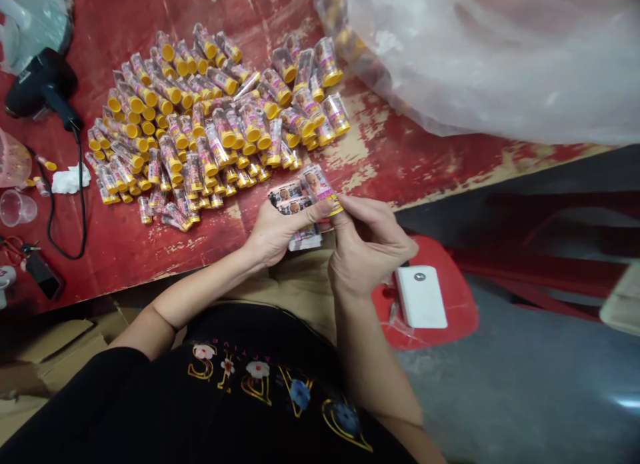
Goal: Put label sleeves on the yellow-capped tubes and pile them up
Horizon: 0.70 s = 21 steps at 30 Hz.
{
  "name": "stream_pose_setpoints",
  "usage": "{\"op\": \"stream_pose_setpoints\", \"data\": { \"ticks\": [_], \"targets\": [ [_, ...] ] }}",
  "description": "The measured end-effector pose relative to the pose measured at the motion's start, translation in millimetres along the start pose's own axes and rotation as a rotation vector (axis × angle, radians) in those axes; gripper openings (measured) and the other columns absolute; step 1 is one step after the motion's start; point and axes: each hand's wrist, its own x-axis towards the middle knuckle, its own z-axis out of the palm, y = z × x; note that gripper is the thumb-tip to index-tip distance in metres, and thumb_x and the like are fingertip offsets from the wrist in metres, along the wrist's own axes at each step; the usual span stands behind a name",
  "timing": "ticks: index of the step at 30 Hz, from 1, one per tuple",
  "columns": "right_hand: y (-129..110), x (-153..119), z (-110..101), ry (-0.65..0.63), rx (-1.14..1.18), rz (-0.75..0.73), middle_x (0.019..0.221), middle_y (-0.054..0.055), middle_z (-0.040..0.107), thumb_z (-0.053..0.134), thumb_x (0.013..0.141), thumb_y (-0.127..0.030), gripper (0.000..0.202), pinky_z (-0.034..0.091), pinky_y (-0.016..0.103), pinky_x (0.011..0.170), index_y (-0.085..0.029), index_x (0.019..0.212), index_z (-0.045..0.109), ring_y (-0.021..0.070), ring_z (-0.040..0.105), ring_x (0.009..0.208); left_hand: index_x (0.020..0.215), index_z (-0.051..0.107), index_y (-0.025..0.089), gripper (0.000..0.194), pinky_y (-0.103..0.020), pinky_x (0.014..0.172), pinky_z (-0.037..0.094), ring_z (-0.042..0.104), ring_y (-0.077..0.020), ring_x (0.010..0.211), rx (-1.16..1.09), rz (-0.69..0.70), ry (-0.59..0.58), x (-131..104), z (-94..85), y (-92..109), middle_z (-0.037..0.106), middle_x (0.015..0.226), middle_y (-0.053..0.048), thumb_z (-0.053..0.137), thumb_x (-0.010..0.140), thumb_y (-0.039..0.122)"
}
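The left hand grips a stack of small printed picture labels, its thumb on a small, purple-printed piece with a yellow end. The right hand pinches that yellow end between its fingertips. Both hands are just beyond the edge of the worn, red-painted surface, near a heap of clear plastic tubes with yellow caps lying on it.

black short-sleeved shirt | gold letters | white, blue flowers | tan lap cloth
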Motion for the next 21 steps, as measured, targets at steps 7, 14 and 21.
{"op": "stream_pose_setpoints", "data": {
  "ticks": [7, 14, 21],
  "targets": [
    [14.2, 14.4, 7.6, 0.0, -0.029, 0.047, 0.089, 0.002, 0.077, 0.082, 0.082, -0.028, 0.012, 0.061, 0.039, 0.081, -0.025, 0.093, 0.082, 0.0188, 0.072, 0.084, 0.099, 0.069, 0.016, 0.056, -0.041, 0.097, 0.059, 0.073, -0.0189, 0.09, -0.059, -0.011, 0.017, 13.2, -0.9, 2.4, 0.077, 0.096, -0.005, 0.1, 0.055, 0.032],
    [57.2, 88.9, 61.3, -0.167, -0.118, -0.134, 0.104, 0.004, 0.075, 0.07, 0.091, -0.036, 0.018, 0.06, 0.04, 0.088, -0.025, 0.104, 0.077, 0.0193, 0.069, 0.1, 0.122, 0.067, 0.013, 0.033, -0.048, 0.106, 0.056, 0.075, -0.0269, 0.113, -0.207, -0.143, 0.094, 25.1, -4.7, 18.2, 0.079, 0.111, -0.013, 0.071, 0.089, 0.013],
    [90.1, 282.4, -2.3, -0.017, -0.628, -0.136, 0.117, 0.013, 0.071, 0.049, 0.094, -0.005, 0.029, 0.046, 0.041, 0.11, -0.017, 0.104, 0.072, 0.0184, 0.06, 0.116, 0.113, 0.068, 0.014, 0.027, -0.034, 0.091, 0.064, 0.08, -0.0188, 0.088, -0.113, -0.158, 0.208, 15.3, -17.0, 30.3, 0.078, 0.087, -0.005, 0.07, 0.087, 0.006]
  ]
}}
